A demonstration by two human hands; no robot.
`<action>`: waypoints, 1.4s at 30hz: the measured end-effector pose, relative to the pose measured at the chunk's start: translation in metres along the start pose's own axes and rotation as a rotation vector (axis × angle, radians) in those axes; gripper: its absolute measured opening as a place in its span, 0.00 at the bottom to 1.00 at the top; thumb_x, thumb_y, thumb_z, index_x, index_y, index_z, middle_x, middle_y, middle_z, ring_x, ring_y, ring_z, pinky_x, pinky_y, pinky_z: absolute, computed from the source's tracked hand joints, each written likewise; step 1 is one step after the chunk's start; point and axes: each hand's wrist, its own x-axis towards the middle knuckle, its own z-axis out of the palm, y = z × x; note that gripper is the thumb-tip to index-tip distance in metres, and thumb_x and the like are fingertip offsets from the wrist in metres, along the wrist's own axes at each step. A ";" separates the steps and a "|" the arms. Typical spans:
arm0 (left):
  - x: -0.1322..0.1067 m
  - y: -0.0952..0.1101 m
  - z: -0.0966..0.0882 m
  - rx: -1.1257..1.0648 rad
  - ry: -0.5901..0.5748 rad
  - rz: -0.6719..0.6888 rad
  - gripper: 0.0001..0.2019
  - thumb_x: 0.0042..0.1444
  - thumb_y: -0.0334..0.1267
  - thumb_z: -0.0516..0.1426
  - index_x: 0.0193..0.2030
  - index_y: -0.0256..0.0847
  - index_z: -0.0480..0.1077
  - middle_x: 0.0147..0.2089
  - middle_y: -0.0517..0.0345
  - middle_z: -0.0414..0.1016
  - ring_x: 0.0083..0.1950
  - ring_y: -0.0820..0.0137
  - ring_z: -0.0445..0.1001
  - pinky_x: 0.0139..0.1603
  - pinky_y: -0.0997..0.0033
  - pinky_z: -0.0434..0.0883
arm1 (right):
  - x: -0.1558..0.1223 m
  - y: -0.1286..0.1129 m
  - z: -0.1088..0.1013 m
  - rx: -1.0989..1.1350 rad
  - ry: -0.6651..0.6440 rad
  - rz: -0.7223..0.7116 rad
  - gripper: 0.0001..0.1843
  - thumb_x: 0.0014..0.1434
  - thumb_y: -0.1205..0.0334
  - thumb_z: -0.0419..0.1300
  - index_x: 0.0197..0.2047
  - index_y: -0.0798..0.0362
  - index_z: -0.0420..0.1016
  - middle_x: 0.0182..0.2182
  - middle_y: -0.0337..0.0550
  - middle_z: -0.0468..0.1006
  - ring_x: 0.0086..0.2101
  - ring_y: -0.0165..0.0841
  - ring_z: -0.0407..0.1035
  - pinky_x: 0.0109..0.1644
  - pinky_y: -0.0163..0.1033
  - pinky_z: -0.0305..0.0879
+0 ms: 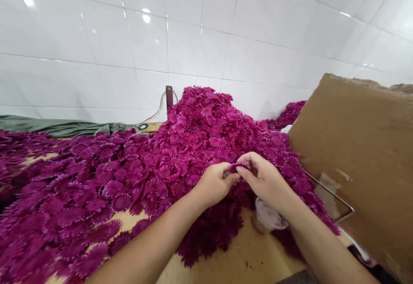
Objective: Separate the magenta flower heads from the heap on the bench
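Observation:
Between my two hands, in front of a big heap of magenta artificial flower heads (pixel 206 133), is one magenta flower head (pixel 238 167). My left hand (pixel 217 183) pinches its left side with thumb and fingers. On the other side, the thumb and fingertips of my right hand (pixel 263 176) close on the same flower head. Much of the flower is hidden by the fingers. Just below my right wrist stands a small clear plastic cup (pixel 268 216), its contents hard to make out.
Loose flower heads (pixel 74 206) spread over the wooden table (pixel 222 260) to the left. A large cardboard sheet (pixel 361 155) leans at the right, beside a bent metal rod (pixel 342 204). Behind are a dark upright post (pixel 169 97), green cloth (pixel 64 125) and a white tiled wall (pixel 135 34).

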 end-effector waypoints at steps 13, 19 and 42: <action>-0.022 -0.009 -0.047 0.042 0.181 -0.100 0.12 0.52 0.37 0.47 0.19 0.40 0.58 0.20 0.63 0.62 0.25 0.73 0.62 0.28 0.73 0.61 | 0.027 -0.016 0.067 0.247 -0.049 -0.030 0.12 0.50 0.65 0.52 0.39 0.55 0.69 0.34 0.46 0.76 0.34 0.35 0.70 0.42 0.41 0.65; -0.024 -0.015 -0.051 0.054 0.181 -0.087 0.13 0.53 0.38 0.46 0.21 0.39 0.62 0.22 0.60 0.66 0.27 0.71 0.65 0.32 0.71 0.63 | 0.035 -0.018 0.077 0.278 0.004 -0.024 0.07 0.51 0.58 0.51 0.29 0.52 0.63 0.24 0.40 0.70 0.27 0.33 0.66 0.35 0.39 0.65; -0.026 -0.017 -0.063 -0.462 0.395 -0.089 0.03 0.42 0.34 0.55 0.23 0.36 0.66 0.20 0.63 0.68 0.24 0.76 0.66 0.32 0.75 0.66 | 0.032 -0.029 0.101 -0.153 0.233 -0.414 0.10 0.56 0.67 0.47 0.37 0.56 0.69 0.34 0.49 0.69 0.37 0.35 0.65 0.43 0.40 0.61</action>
